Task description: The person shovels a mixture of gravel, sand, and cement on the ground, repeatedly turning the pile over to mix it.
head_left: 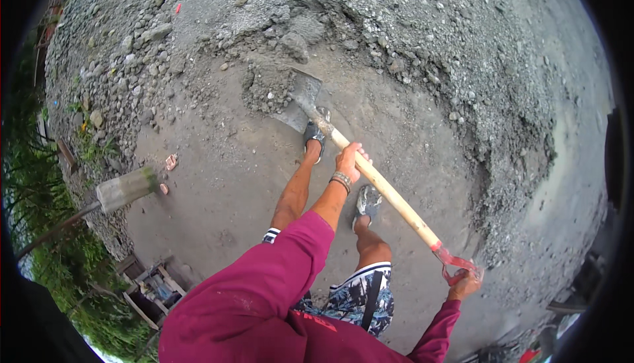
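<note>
A shovel (396,201) with a pale wooden shaft slants across the middle of the head view. My left hand (347,161), with a band at the wrist, is closed round the shaft's upper half, nearer the blade. At the lower right my right hand (466,285) is wrapped round the red grip (452,259) at the shaft's end. The grey metal blade (306,89) is beside my left foot, with a heap of dark gravel (265,88) lying on or against it; which of these I cannot tell.
A broad gravel bank (456,52) curves round the far side and right. Loose stones (142,66) lie at the far left. A second long-handled tool with a pale, wide head (125,189) is at the left. Below it stands a wooden box (153,290) near green plants (49,224).
</note>
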The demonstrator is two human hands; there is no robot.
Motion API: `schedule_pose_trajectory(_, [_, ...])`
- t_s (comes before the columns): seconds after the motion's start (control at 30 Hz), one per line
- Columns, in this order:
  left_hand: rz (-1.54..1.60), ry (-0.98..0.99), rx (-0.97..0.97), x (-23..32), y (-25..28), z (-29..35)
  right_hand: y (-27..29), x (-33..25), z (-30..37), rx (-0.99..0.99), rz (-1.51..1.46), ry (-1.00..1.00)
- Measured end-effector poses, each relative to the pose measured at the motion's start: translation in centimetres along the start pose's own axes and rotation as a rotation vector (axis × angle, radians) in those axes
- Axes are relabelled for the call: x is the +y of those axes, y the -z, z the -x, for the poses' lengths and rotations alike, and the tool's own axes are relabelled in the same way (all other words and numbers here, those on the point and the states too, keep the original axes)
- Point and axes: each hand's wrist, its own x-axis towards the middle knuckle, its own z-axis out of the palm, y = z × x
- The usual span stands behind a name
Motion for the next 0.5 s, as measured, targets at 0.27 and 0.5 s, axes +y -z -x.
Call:
schedule_pose_trajectory(0.27, [0.508,-0.272,0.016,4.3,12.8,18.4,-3.5,-17.8,2.3,-0.506,0.025,0.090])
schedule_pose_trajectory(0.5, [0.930,-0.467,0.224,-1.2,36.2,30.9,-7.3,-21.2,17.3,-0.961,0.378,0.772])
